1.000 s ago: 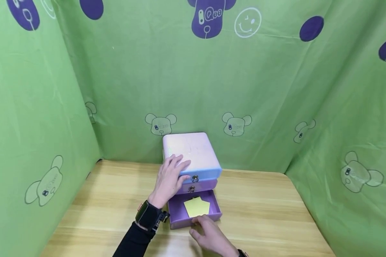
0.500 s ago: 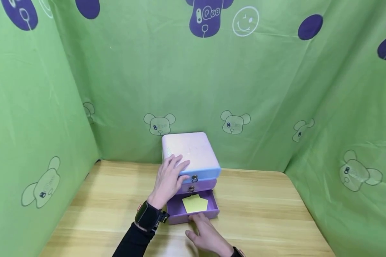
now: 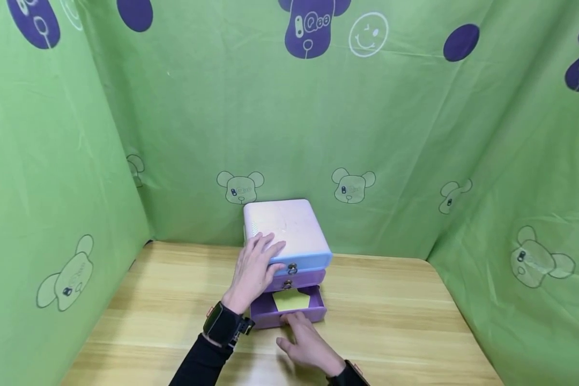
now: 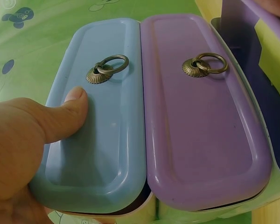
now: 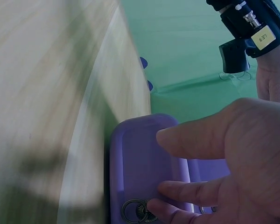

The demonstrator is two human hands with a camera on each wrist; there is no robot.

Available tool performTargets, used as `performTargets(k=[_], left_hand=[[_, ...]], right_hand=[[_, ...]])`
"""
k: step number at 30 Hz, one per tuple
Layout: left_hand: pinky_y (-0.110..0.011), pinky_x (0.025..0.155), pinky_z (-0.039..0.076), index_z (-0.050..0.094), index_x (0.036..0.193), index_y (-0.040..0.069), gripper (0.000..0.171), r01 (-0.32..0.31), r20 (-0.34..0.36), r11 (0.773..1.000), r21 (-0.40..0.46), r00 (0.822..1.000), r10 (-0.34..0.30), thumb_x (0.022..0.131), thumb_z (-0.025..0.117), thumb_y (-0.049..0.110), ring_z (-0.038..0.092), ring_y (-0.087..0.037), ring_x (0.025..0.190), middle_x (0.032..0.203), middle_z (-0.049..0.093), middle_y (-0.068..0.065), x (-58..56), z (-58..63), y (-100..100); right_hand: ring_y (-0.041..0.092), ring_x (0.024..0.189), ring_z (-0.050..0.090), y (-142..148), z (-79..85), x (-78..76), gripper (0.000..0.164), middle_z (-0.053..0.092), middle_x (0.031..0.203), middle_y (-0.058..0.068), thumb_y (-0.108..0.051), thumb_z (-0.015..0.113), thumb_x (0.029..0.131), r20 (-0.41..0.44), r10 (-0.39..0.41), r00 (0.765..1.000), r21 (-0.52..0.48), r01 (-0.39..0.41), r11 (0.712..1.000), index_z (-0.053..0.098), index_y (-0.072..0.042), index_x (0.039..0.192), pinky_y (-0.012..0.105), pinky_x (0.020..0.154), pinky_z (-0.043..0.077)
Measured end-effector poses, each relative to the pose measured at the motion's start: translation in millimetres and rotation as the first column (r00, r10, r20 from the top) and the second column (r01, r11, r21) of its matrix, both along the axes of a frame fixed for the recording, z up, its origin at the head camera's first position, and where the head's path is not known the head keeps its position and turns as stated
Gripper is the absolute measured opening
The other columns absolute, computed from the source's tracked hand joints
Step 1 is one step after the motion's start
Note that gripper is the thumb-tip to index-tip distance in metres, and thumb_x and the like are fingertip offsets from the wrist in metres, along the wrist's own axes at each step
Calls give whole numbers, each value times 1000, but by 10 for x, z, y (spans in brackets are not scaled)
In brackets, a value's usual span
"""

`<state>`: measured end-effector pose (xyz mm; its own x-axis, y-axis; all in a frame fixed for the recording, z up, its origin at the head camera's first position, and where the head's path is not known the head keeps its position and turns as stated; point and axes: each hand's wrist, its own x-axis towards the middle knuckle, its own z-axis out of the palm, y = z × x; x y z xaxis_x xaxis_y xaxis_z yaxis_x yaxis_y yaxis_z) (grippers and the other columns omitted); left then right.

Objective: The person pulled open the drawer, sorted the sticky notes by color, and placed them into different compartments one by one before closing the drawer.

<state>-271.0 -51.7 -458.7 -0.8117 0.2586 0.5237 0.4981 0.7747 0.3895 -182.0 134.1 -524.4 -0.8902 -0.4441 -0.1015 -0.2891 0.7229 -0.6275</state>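
A small drawer cabinet (image 3: 289, 222) with a pale pink top stands against the curtain. Its blue top drawer (image 4: 109, 140) and purple middle drawer (image 4: 200, 126) are closed, each with a brass ring pull. The purple bottom drawer (image 3: 265, 321) is partly out, with yellow paper (image 3: 290, 300) lying inside. My left hand (image 3: 252, 271) rests on the cabinet's near left edge, fingers spread over the top and thumb against the blue front. My right hand (image 3: 309, 340) has its fingertips at the bottom drawer's front, close to its ring pull (image 5: 135, 211); its thumb stands apart.
The wooden table (image 3: 391, 321) spreads out on both sides of the cabinet. Green printed curtain (image 3: 289, 123) encloses the back and sides. A watch (image 3: 213, 317) and a wrist camera (image 3: 245, 325) are strapped on the left wrist.
The bottom drawer has slid inward, toward the cabinet, and less of the yellow paper shows. My right hand has moved forward with it. The left hand has kept its place.
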Motion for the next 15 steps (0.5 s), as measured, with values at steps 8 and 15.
performTargets(k=[8, 15], left_hand=[[-64, 110, 44, 61, 139, 21, 53, -1, 1, 1000, 0, 1000, 1, 89, 72, 36, 45, -40, 141, 151, 54, -14, -22, -8, -3], [-64, 111, 43, 61, 139, 20, 53, 2, 13, 1000, 4, 1000, -2, 89, 72, 35, 43, -40, 142, 152, 53, -14, -2, 8, 1]], right_hand=[[43, 124, 55, -29, -3, -95, 50, 56, 132, 22, -25, 70, 93, -2, -3, 1000, -24, 3, 1000, 55, 2, 132, 65, 105, 48], [42, 124, 56, -56, -42, -192, 54, 55, 131, 23, -24, 71, 91, -8, -4, 1000, -38, 4, 999, 53, 4, 133, 64, 105, 48]])
